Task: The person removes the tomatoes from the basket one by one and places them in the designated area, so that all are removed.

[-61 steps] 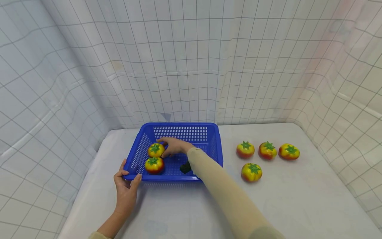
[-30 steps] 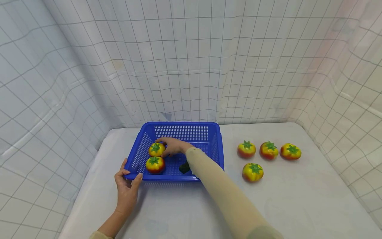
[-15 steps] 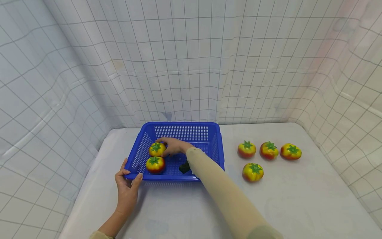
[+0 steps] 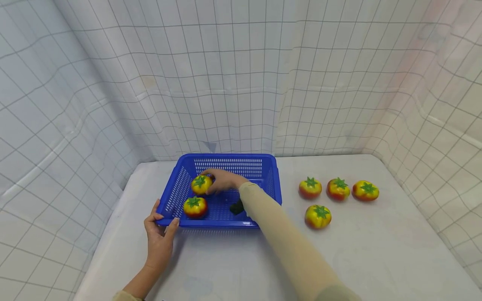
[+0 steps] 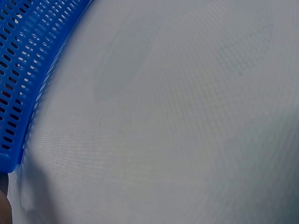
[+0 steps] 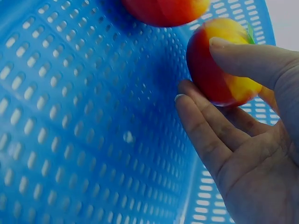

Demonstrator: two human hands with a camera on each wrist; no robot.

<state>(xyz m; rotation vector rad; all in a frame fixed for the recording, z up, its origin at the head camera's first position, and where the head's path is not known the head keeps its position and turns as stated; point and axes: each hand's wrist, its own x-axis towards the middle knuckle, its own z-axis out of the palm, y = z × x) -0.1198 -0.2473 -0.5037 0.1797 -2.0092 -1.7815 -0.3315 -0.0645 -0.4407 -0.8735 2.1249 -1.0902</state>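
In the head view a blue plastic basket [image 4: 222,223] with slotted walls stands on the white table. My left hand [image 4: 160,242] grips its near left corner, thumb on the rim and fingers along the left side. Inside the basket my right hand [image 4: 224,180] holds a red-and-yellow toy tomato [image 4: 199,184] with green leaves. The right wrist view has the thumb on one side of this tomato [image 6: 224,65] and fingers under the other. A second toy tomato [image 4: 195,207] sits in the near left of the basket. Only a sliver of the left hand [image 5: 4,207] enters the left wrist view.
Several more toy tomatoes lie on the table to the right: three in a back row, including the middle one [image 4: 338,190], and one nearer [image 4: 318,217]. White gridded sheets [image 4: 241,83] hang behind and at both sides. A dark device [image 4: 237,207] is at the right wrist.
My right hand has moved slightly back and to the right with the tomato, which now stands apart from the nearer one in the basket. The left hand keeps its grip.
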